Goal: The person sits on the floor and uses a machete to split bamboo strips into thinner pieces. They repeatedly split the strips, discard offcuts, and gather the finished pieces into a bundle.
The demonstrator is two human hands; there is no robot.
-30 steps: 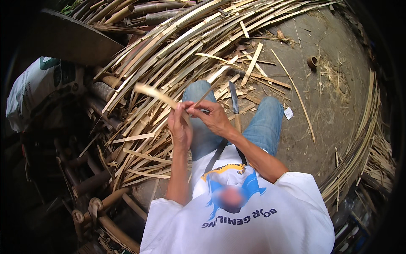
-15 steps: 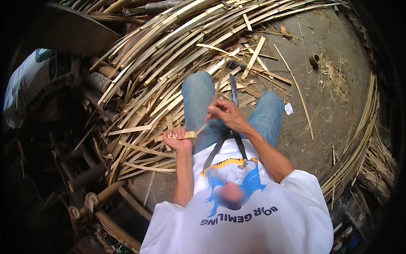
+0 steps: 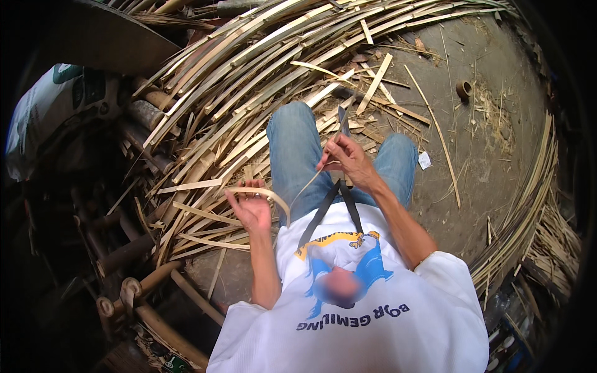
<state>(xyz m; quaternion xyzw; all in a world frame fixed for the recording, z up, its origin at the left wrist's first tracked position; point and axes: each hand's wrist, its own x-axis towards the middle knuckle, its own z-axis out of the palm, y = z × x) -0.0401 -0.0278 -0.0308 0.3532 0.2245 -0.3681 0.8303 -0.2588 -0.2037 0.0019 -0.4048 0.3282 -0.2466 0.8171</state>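
One curled strip (image 3: 272, 196) | across spread left hand (image 3: 254, 212) | right hand (image 3: 350, 160) pinching thin strand (image 3: 306, 186)

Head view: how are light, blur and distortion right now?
Head view: deep shadow below the white sack; head view: strips curve toward the rim, likely partly lens distortion; head view: a blurred patch over the shirt, the right hand fairly clear.

White short-sleeved printed T-shirt (image 3: 404, 339), faded blue jeans (image 3: 291, 140), black straps (image 3: 321, 214)
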